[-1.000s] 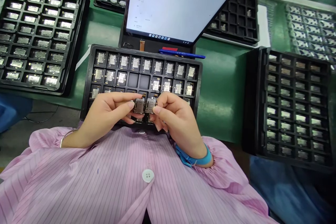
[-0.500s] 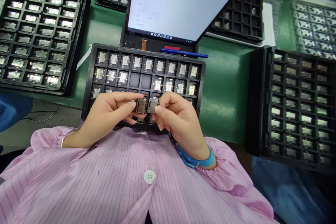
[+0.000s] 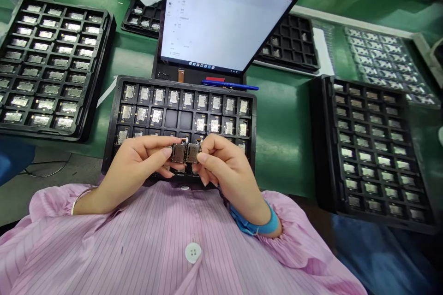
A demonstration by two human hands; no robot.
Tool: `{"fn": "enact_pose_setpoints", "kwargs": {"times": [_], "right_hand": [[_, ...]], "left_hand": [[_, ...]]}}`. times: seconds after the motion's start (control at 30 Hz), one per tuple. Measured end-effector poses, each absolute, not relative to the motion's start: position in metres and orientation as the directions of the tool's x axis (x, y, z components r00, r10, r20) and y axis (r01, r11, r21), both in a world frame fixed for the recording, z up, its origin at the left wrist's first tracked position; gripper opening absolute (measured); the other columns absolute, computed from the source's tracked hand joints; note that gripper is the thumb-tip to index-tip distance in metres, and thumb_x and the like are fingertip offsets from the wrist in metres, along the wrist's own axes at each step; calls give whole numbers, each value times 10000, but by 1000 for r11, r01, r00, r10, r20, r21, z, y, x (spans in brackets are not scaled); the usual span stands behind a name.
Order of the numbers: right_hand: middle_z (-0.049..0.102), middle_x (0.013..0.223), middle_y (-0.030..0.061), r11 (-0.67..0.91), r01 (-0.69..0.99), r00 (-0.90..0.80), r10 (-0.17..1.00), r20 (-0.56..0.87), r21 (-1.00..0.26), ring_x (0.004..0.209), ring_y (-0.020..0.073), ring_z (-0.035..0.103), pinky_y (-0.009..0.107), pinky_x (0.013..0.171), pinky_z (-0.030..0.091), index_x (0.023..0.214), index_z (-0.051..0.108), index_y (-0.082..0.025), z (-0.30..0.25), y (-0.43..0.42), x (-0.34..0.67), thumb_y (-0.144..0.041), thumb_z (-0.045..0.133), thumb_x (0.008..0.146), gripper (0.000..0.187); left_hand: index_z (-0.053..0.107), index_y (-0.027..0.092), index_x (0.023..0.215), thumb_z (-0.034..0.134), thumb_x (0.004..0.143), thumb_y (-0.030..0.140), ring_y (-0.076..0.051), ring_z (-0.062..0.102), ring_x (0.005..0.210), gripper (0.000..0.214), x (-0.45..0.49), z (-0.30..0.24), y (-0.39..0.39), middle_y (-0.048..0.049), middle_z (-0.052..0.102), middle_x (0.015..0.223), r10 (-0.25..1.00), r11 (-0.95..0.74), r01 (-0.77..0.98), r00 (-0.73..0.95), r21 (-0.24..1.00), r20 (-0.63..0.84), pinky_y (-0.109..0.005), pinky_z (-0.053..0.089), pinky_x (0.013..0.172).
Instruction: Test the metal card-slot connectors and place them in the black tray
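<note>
The left hand (image 3: 136, 170) and right hand (image 3: 230, 173) each pinch a metal card connector (image 3: 178, 152) (image 3: 193, 152) between closed fingers, side by side above a black tray (image 3: 183, 80) on the green bench (image 3: 282, 147), a laptop (image 3: 221, 23) beyond

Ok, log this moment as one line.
left hand: pinches metal connector | right hand: pinches second metal connector | beneath: black tray, two empty pockets
</note>
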State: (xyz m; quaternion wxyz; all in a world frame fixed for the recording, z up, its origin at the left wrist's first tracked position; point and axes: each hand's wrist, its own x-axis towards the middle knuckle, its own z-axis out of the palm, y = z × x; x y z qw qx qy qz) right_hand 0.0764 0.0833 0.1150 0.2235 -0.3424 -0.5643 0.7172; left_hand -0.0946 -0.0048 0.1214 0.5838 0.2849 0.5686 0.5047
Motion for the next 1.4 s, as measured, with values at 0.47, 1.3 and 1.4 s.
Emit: {"fn": "enact_pose_setpoints", "kwargs": {"times": [0.47,1.3,1.4], "right_hand": [[589,607,-38,-232,96,-658,715,-237,-968,421,58,452,192,388,297,706,476,-208,114,81,76,-244,589,839,178],[595,640,7,306,756,-495,846,-200,-578,583,153,500,293,550,286,652,495,-207,95,136,36,-265,552,834,200],[602,651,10,345,794,-465,875,-135,-500,584,158,502,291,543,265,688,517,-202,99,132,37,-315,568,864,215]], "left_hand": [[714,217,1089,652,882,332,-196,738,803,245,-95,122,-6,-49,752,953,914,330,-256,-152,908,-375,-229,626,625],[667,165,994,610,836,264,-203,617,743,196,-113,94,64,-37,662,781,930,273,635,-366,723,-30,-342,467,703],[639,183,1072,606,855,298,-191,592,736,248,-125,103,54,-23,654,812,916,274,693,-400,667,40,-331,435,697]]}}
